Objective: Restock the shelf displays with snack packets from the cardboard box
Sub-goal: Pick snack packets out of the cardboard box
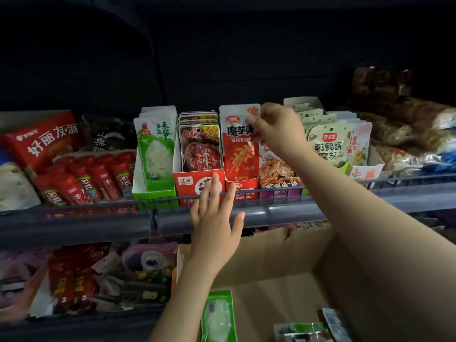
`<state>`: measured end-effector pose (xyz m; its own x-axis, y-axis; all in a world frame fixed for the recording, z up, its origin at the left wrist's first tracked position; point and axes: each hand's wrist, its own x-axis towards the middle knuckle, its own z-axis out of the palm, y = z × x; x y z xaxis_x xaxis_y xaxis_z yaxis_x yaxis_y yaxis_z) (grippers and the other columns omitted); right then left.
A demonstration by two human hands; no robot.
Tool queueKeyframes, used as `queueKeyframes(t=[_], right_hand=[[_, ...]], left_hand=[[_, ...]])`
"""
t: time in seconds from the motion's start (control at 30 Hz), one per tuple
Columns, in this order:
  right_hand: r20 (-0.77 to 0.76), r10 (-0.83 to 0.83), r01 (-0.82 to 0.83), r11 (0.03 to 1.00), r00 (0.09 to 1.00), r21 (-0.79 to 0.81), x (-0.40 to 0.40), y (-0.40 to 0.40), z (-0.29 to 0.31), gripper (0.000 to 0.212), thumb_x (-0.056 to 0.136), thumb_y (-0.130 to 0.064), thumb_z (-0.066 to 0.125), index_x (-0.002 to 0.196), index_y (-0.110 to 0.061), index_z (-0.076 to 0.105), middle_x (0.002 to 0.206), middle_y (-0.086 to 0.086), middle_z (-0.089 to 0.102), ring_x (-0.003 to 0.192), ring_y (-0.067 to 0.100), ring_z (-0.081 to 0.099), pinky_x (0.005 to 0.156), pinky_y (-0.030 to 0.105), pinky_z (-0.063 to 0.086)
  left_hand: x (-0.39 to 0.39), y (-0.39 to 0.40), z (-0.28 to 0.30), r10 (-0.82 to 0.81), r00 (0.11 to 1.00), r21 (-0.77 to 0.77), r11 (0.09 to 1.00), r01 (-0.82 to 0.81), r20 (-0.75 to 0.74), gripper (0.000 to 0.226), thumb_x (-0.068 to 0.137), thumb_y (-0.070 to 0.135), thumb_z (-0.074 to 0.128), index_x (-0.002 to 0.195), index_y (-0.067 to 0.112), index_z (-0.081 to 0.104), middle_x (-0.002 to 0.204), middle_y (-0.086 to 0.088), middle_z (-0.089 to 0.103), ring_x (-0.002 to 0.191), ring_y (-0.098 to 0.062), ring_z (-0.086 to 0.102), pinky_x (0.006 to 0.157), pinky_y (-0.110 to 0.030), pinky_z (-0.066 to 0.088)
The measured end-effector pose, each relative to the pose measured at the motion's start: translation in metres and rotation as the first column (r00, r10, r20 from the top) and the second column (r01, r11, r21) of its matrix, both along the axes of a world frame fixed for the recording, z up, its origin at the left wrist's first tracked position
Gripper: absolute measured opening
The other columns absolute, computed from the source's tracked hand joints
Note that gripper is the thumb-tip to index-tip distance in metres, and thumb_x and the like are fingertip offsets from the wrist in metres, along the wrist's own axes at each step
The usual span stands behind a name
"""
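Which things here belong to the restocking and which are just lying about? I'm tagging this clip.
Job in hand:
right hand pinching the red-and-white packet
left hand against the red display box
cardboard box
green packet inside it

Lying about:
red tube snacks
owl-face toy pack

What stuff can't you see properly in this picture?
All head view:
- Back of the shelf: too dark.
- Red konjac packet: top corner hidden by the right hand.
- Red display box: label partly hidden by the left hand.
- Cardboard box: cut off by the bottom edge.
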<state>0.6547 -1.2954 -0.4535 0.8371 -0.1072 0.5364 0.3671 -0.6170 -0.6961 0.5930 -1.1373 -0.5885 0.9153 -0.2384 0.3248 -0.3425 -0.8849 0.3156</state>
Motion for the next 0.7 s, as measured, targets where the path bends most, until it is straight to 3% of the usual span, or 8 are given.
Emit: queueKeyframes(t=[0.1, 0.2, 0.27, 0.43, 0.53, 0.6, 0.7], right_hand=[[-0.097, 0.005, -0.011, 0.998, 0.995, -0.059, 0.005, 0.0, -0.011, 0.022, 0.092, -0.029, 0.059, 0.089, -0.008, 0.064, 0.071, 0.002, 0.068, 0.057, 0.011, 0.065, 0.065, 0.038, 0.057], [-0.158, 0.002, -0.011, 0.998, 0.987, -0.059, 0.007, -0.001, -0.018, 0.026, 0.092, -0.028, 0.059, 0.089, -0.003, 0.063, 0.066, 0.003, 0.065, 0.05, 0.004, 0.061, 0.057, 0.029, 0.054], [-0.212, 0.02, -0.032, 0.998, 0.977, -0.052, 0.007, -0.002, -0.021, 0.022, 0.092, -0.027, 0.059, 0.082, -0.008, 0.06, 0.069, 0.004, 0.065, 0.054, 0.008, 0.063, 0.054, 0.022, 0.052], [-0.266, -0.029, 0.004, 0.995, 0.963, -0.097, 0.009, -0.005, -0.033, 0.03, 0.091, -0.03, 0.06, 0.065, -0.017, 0.051, 0.067, 0.004, 0.065, 0.065, 0.019, 0.067, 0.058, 0.027, 0.05], [-0.276, -0.024, 0.008, 0.998, 0.961, -0.062, 0.009, -0.006, -0.032, 0.032, 0.091, -0.029, 0.061, 0.064, -0.015, 0.051, 0.065, 0.004, 0.063, 0.064, 0.019, 0.066, 0.054, 0.024, 0.047], [-0.28, -0.005, 0.002, 1.0, 0.96, -0.011, 0.008, -0.006, -0.033, 0.028, 0.09, -0.028, 0.063, 0.071, -0.008, 0.058, 0.065, 0.005, 0.064, 0.062, 0.019, 0.065, 0.055, 0.026, 0.05], [-0.257, 0.005, 0.013, 0.998, 0.966, 0.067, 0.004, -0.005, -0.039, 0.026, 0.089, -0.026, 0.065, 0.097, -0.001, 0.066, 0.076, 0.009, 0.07, 0.069, 0.023, 0.069, 0.068, 0.039, 0.058]], left_hand=[[-0.001, -0.001, 0.0, 0.004, 1.0, 0.021, 1.0, -0.004, -0.002, 0.062, 0.098, 0.049, 0.029, 0.149, 0.037, -0.004, 0.148, 0.007, -0.04, 0.14, -0.013, -0.03, 0.115, -0.044, -0.007], [-0.001, -0.001, 0.001, 0.021, 1.0, 0.051, 0.999, -0.019, -0.022, 0.063, 0.098, 0.049, 0.028, 0.149, 0.037, -0.006, 0.146, 0.007, -0.042, 0.14, -0.014, -0.03, 0.115, -0.044, -0.008], [-0.001, -0.001, 0.001, 0.03, 0.999, 0.066, 0.997, -0.028, -0.022, 0.063, 0.098, 0.05, 0.028, 0.149, 0.036, -0.006, 0.145, 0.007, -0.044, 0.14, -0.015, -0.029, 0.115, -0.044, -0.008], [0.0, -0.002, -0.001, 0.036, 0.999, 0.075, 0.997, -0.035, -0.018, 0.064, 0.098, 0.05, 0.027, 0.149, 0.036, -0.008, 0.144, 0.007, -0.045, 0.139, -0.015, -0.031, 0.115, -0.044, -0.009], [0.001, -0.002, -0.002, 0.031, 0.999, 0.07, 0.997, -0.03, -0.014, 0.064, 0.098, 0.05, 0.028, 0.149, 0.036, -0.008, 0.143, 0.007, -0.046, 0.139, -0.014, -0.032, 0.115, -0.044, -0.009], [0.001, -0.002, -0.003, 0.031, 1.0, 0.07, 0.997, -0.03, -0.006, 0.064, 0.098, 0.05, 0.029, 0.149, 0.036, -0.007, 0.142, 0.007, -0.047, 0.139, -0.014, -0.031, 0.115, -0.045, -0.008], [0.0, -0.002, -0.003, 0.019, 1.0, 0.049, 0.999, -0.019, 0.002, 0.064, 0.098, 0.049, 0.029, 0.149, 0.036, -0.006, 0.144, 0.006, -0.045, 0.139, -0.014, -0.031, 0.115, -0.045, -0.008]])
